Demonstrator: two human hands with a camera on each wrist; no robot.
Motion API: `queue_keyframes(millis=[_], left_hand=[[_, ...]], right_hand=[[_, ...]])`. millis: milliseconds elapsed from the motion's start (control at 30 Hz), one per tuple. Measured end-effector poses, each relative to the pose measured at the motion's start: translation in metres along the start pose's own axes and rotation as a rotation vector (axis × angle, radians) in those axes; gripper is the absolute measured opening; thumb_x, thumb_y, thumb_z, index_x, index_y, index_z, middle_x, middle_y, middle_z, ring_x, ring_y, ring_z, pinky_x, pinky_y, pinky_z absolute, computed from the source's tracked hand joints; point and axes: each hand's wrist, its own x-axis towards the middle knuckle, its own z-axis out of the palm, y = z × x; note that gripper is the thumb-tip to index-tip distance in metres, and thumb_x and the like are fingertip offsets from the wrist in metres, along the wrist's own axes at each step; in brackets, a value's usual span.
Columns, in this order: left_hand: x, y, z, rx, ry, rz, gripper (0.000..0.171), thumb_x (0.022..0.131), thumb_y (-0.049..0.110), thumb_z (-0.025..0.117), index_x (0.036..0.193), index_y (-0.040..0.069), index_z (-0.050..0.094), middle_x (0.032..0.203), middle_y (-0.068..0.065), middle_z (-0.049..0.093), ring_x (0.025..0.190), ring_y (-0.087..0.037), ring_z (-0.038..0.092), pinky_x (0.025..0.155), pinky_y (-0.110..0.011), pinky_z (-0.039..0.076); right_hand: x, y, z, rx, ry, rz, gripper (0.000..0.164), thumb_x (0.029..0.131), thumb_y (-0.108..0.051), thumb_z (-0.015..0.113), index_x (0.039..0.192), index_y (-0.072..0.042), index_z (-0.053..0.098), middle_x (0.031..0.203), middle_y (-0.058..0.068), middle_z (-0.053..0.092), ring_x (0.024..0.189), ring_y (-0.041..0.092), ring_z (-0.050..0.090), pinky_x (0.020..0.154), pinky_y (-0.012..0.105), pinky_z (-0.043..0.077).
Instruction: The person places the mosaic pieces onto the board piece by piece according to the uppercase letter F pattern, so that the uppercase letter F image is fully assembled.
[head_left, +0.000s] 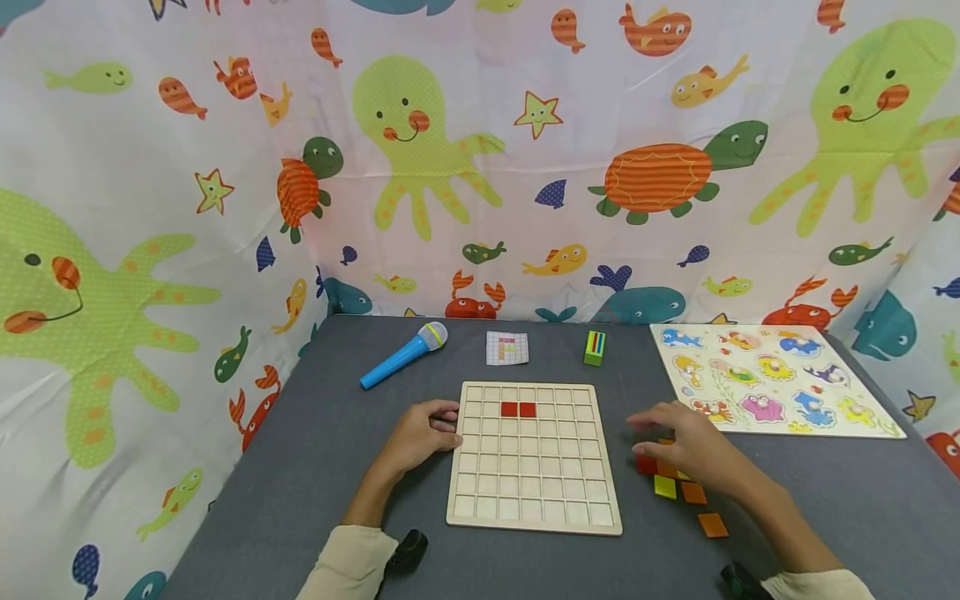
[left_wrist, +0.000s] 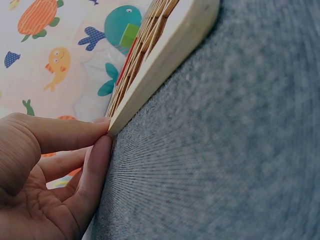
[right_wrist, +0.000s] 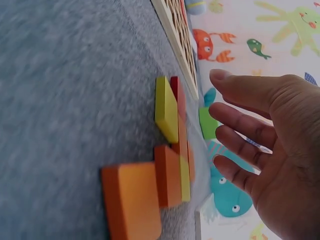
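Note:
A light wooden grid board lies on the grey tabletop, with two red square tiles side by side in its second row from the far edge. At the board's left edge, my left hand pinches the rim between thumb and finger; the left wrist view shows the thumb tip right on the edge. My right hand hovers over a loose group of tiles, its fingers apart and holding nothing. In that group are a red tile, a yellow tile and several orange tiles, some partly hidden by the hand.
A blue toy microphone lies at the back left. Behind the board are a small pattern card and a green block with coloured strips. A sea-animal puzzle board lies at the right. A printed curtain surrounds the tabletop.

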Motion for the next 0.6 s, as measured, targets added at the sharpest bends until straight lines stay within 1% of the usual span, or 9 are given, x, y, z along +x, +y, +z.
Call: queue_keyframes(millis=[200, 433, 600], left_hand=[[0.000, 0.001, 0.000, 0.010, -0.006, 0.000, 0.055, 0.085, 0.003, 0.083, 0.138, 0.001, 0.068, 0.121, -0.012, 0.069, 0.106, -0.023, 0.072, 0.085, -0.035, 0.063], [0.000, 0.000, 0.000, 0.011, 0.005, 0.003, 0.055, 0.084, 0.003, 0.083, 0.137, 0.002, 0.068, 0.120, -0.010, 0.070, 0.106, -0.021, 0.072, 0.085, -0.036, 0.063], [0.000, -0.001, 0.000, 0.016, 0.007, 0.005, 0.055, 0.085, 0.004, 0.083, 0.137, 0.002, 0.068, 0.120, -0.009, 0.070, 0.105, -0.021, 0.072, 0.085, -0.036, 0.063]], right_hand=[[-0.008, 0.005, -0.003, 0.008, -0.036, 0.003, 0.039, 0.095, -0.030, 0.081, 0.128, -0.009, 0.075, 0.117, 0.001, 0.073, 0.109, 0.026, 0.068, 0.092, 0.050, 0.058], [-0.015, 0.007, -0.004, 0.015, -0.096, 0.051, 0.041, 0.094, -0.033, 0.081, 0.127, -0.009, 0.075, 0.120, 0.002, 0.072, 0.110, 0.025, 0.064, 0.094, 0.053, 0.056], [-0.018, 0.010, -0.003, 0.010, -0.097, 0.045, 0.038, 0.093, -0.032, 0.083, 0.124, -0.011, 0.077, 0.120, 0.003, 0.071, 0.110, 0.024, 0.064, 0.093, 0.051, 0.056]])
